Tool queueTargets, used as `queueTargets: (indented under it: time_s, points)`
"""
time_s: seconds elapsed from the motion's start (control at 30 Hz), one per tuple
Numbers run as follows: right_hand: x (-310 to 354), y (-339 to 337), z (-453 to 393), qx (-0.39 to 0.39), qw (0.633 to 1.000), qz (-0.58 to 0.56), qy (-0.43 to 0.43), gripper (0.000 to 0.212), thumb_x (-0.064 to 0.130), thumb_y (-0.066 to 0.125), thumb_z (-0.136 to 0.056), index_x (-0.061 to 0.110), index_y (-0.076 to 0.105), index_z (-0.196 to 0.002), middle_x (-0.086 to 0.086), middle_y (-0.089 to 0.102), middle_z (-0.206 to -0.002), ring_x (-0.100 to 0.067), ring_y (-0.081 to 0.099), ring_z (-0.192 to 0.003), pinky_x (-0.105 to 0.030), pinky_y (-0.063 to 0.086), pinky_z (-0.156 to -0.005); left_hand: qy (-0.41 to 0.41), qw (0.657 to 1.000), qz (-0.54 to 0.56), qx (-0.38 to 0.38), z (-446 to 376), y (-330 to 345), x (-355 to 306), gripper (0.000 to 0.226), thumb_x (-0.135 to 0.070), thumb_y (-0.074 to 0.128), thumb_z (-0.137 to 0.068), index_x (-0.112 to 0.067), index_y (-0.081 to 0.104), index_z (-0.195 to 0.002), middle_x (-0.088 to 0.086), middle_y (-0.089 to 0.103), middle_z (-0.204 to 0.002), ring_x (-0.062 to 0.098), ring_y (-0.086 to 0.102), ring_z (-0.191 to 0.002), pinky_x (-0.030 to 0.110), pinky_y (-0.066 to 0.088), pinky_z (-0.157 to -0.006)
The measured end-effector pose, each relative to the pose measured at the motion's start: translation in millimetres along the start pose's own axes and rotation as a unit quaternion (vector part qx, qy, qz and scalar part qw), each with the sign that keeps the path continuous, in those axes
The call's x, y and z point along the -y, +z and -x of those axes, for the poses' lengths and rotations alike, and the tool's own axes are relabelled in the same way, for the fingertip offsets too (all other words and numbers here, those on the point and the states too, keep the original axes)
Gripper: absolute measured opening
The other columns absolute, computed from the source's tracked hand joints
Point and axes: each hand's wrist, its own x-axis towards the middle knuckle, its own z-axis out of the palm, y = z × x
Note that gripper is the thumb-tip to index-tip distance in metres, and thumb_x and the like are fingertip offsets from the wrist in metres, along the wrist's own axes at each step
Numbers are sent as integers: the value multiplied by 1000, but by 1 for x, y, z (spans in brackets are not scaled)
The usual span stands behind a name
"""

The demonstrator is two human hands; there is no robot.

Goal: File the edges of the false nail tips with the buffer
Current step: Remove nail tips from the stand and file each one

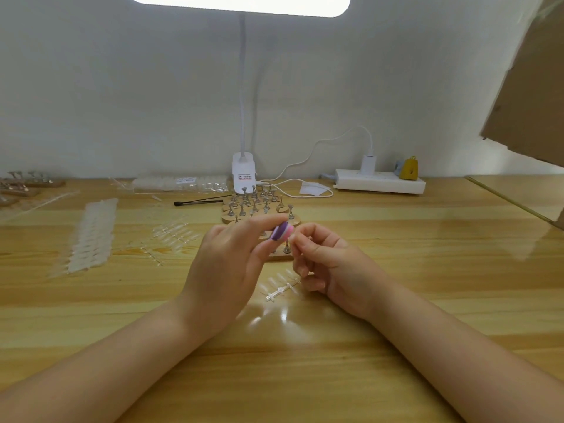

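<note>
left hand [225, 264] grips the buffer [282, 231]; right hand [323, 257] pinches a clear nail tip [292, 237] at its 3 o'clock. a loose pinch could let the tip slip to the desk [427, 270].

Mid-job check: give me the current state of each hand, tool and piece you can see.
left hand: raised, gripping the buffer
buffer: held against the nail tip
right hand: pinching the nail tip
nail tip: held up, small and blurred
nail strip: lying flat on the table
lamp: lit
</note>
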Motion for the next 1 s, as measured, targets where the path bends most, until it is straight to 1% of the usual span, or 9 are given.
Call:
queueTargets:
  time_s: [0.07, 0.17, 0.23, 0.33, 0.5, 0.63, 0.8, 0.93, 1.0]
  points:
    - [0, 0, 0, 0, 1000, 4, 0, 6, 20, 60, -83, 17, 55, -83, 4, 53, -72, -7, 47, -56, -16, 29, -42, 10, 1000, 17, 24, 0, -1, -1, 28, -29, 53, -93, -23, 61, -119, -32, 55, -101, -16, 49, -86, 22, 39, -86]
    - [1, -2, 1, -12, 1000, -15, -2, 2, 19, 59, -83, 18, 57, -82, 2, 53, -73, -9, 46, -56, -16, 28, -43, -34, 997, -15, 68, -1, -1, 3, 24, -27, 58, -93, -25, 63, -117, -16, 68, -101, 8, 63, -84, 38, 44, -84]
    - [0, -2, 0, -19, 1000, -14, -2, 3, 18, 59, -83, 19, 61, -80, 2, 53, -73, -9, 45, -56, -16, 27, -42, -22, 999, -23, 19, -1, -1, 3, 26, -30, 60, -92, -22, 63, -116, -13, 67, -97, 10, 61, -74, 35, 43, -79]
    - [0, -1, -1, -22, 1000, -8, 1, 2, 18, 62, -80, 16, 62, -80, 2, 51, -69, -8, 45, -53, -17, 25, -42, 28, 999, -27, -1, -1, 2, -5, 26, -28, 56, -91, -26, 54, -117, -17, 62, -100, -9, 46, -75, 29, 38, -81]
    - [2, -2, -2, -16, 999, -18, 26, 12, 17, 59, -78, 17, 66, -68, 1, 49, -67, -9, 44, -54, -19, 24, -44, 16, 995, -103, 10, 2, -2, 4, 29, -19, 67, -85, -26, 56, -111, -1, 64, -97, 17, 60, -67, 39, 42, -78]
    - [1, -1, -2, -11, 1000, -4, 22, 7, 15, 61, -79, 9, 59, -84, -1, 46, -67, -9, 45, -53, -16, 26, -40, 109, 988, -103, -26, -2, 0, -4, 20, -37, 54, -93, -31, 49, -111, -4, 66, -95, 14, 64, -74, 38, 43, -79]
    - [3, -4, -1, 17, 999, -17, 36, 7, 16, 57, -81, 11, 53, -80, 2, 46, -67, -11, 46, -56, -17, 27, -41, 67, 988, -138, -8, 0, -3, 4, 28, -28, 64, -88, -31, 46, -110, -1, 66, -96, 21, 66, -74, 40, 43, -78]
    - [1, -2, 0, 25, 999, -10, 24, 11, 18, 61, -85, 11, 53, -88, 0, 47, -71, -9, 47, -57, -17, 29, -43, 62, 997, -51, -11, 0, -1, -4, 26, -31, 51, -91, -26, 47, -116, -12, 61, -99, -6, 45, -77, 31, 38, -81]
    - [1, -2, 1, 26, 999, -11, 16, 14, 20, 63, -84, 14, 52, -90, 1, 49, -72, -9, 48, -57, -17, 29, -43, 48, 998, -27, 1, 0, 2, -8, 26, -29, 52, -91, -23, 55, -116, -20, 56, -96, -12, 37, -79, 27, 36, -80]
